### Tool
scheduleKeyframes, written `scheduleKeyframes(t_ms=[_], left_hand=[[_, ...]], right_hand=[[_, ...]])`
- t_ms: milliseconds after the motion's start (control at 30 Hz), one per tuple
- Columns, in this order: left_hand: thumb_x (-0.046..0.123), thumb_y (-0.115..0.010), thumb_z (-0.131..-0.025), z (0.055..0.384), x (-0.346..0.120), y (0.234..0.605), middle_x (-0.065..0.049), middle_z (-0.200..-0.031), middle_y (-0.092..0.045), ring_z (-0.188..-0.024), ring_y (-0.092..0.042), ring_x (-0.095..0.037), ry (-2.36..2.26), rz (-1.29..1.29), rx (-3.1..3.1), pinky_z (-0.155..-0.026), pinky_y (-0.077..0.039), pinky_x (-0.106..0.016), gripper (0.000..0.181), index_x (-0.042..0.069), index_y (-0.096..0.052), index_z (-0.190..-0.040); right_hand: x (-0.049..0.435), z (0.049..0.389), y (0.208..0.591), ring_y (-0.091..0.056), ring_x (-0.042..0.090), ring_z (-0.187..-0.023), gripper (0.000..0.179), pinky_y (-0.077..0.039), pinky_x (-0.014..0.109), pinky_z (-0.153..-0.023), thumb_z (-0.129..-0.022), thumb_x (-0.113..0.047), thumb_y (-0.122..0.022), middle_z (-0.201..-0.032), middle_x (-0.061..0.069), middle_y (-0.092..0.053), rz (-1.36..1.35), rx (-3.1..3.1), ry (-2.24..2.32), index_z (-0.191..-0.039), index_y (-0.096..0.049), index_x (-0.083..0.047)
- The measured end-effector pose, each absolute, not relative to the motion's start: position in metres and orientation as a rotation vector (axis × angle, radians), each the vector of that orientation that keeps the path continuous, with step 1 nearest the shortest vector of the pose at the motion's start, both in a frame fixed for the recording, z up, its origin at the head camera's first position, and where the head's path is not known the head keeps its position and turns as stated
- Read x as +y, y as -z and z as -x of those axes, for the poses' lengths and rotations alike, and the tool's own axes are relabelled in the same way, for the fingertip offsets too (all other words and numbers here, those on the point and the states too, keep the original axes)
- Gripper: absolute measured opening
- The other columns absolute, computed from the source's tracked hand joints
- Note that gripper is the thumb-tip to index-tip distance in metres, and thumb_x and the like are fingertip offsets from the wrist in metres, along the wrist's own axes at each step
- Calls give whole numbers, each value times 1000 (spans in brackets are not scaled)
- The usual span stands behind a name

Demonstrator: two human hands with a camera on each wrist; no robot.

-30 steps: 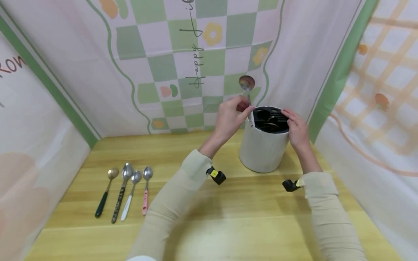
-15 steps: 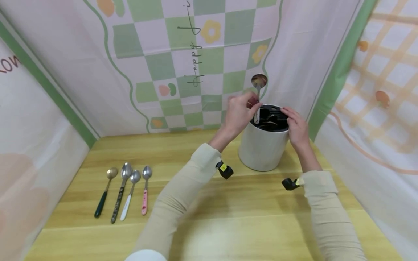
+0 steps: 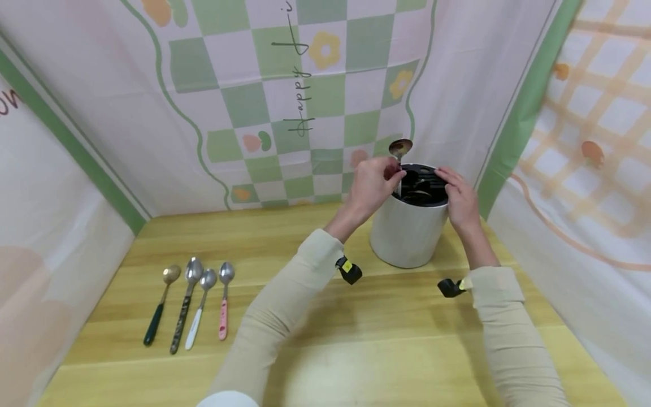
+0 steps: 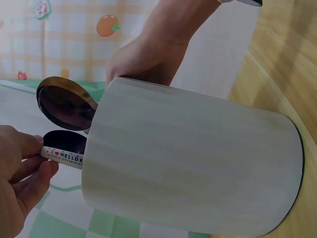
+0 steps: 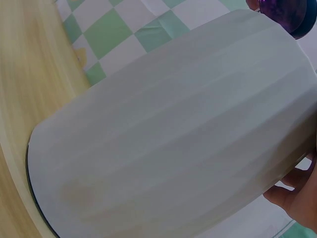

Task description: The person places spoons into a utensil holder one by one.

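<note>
My left hand (image 3: 373, 189) pinches a metal spoon (image 3: 400, 148) by its white handle, bowl up, over the left side of a white utensil holder (image 3: 407, 237). In the left wrist view, lettering shows on the spoon handle (image 4: 64, 155), whose lower end passes behind the holder's rim. The holder has a black slotted insert (image 3: 427, 183) with other utensils in it; the rounded dark head of one (image 4: 64, 106) sticks out beside my left fingers. My right hand (image 3: 463, 203) grips the holder's right side, fingertips over the rim.
Several spoons lie side by side on the wooden table (image 3: 285, 237) at left: a green-handled spoon (image 3: 153, 325), a dark patterned spoon (image 3: 180, 322), a white-handled spoon (image 3: 195, 328) and a pink-handled spoon (image 3: 223, 319). A printed curtain (image 3: 285, 102) hangs close behind the holder.
My left hand has moved right over the holder and then slightly down, lowering the spoon handle into it. The right hand stays on the rim.
</note>
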State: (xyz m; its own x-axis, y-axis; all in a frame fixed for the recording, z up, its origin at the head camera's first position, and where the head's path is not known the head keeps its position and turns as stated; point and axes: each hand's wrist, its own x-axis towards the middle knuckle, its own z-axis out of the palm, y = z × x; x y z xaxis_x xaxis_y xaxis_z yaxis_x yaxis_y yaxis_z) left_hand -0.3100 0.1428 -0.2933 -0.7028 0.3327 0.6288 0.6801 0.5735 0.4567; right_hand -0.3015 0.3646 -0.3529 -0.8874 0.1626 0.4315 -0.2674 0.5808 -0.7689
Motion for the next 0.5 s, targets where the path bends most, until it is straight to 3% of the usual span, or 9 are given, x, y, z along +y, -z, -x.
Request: scheduleKeyframes(t_ms=[367, 500], left_hand=[[27, -70, -94, 306, 142, 298, -1, -85, -77, -71, -67, -7, 1071, 746, -2410, -61, -47, -10, 19, 9, -76, -90], [27, -69, -95, 306, 142, 298, -1, -78, -72, -67, -60, -8, 1101, 739, -2405, -59, -43, -12, 19, 10, -72, -86]], right_hand=[[364, 300, 352, -34, 30, -149, 44, -21, 38, -126, -102, -12, -33, -154, 11, -46, -88, -2363, -1273, -138, -57, -4], [364, 300, 353, -34, 30, -148, 44, -21, 37, -126, -102, -12, -33, -154, 12, -46, -87, -2355, -1286, -138, -57, -3]])
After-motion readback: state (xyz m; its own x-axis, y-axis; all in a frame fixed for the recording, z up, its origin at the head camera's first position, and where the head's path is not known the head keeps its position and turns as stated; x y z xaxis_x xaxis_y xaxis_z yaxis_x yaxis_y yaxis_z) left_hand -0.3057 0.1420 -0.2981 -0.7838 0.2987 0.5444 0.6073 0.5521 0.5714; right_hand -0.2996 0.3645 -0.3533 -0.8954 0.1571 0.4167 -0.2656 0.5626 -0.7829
